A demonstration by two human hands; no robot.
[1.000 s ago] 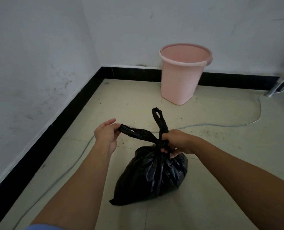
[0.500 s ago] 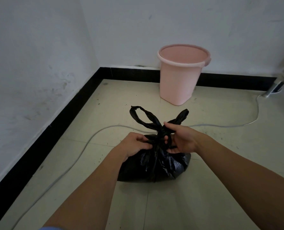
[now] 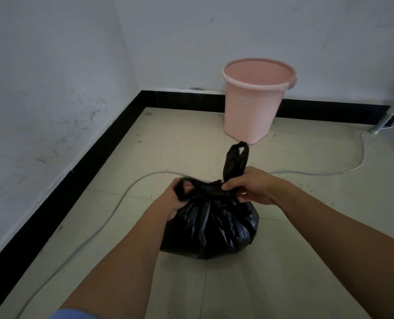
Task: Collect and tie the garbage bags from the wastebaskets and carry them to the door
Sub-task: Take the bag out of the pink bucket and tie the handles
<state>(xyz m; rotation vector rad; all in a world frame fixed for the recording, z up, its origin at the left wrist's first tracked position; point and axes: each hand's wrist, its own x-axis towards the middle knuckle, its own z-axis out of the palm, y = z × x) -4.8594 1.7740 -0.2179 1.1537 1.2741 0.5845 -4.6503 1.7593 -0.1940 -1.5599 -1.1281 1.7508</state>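
A full black garbage bag (image 3: 212, 229) sits on the tiled floor in front of me. My left hand (image 3: 176, 199) grips one of its handle loops at the bag's upper left. My right hand (image 3: 249, 186) pinches the base of the other handle loop (image 3: 236, 161), which stands upright above the gathered neck. Behind the bag, an empty pink wastebasket (image 3: 256, 104) with no liner stands against the back wall.
White walls meet in a corner at the left with a black baseboard (image 3: 81, 171). A grey cable (image 3: 352, 166) runs across the floor behind the bag and curves along the left. A metal furniture leg (image 3: 384, 120) shows at the far right.
The two handles were crossed and drawn down at the bag's neck. My left hand shifted left with its loop, and the right-hand loop now stands straight up.
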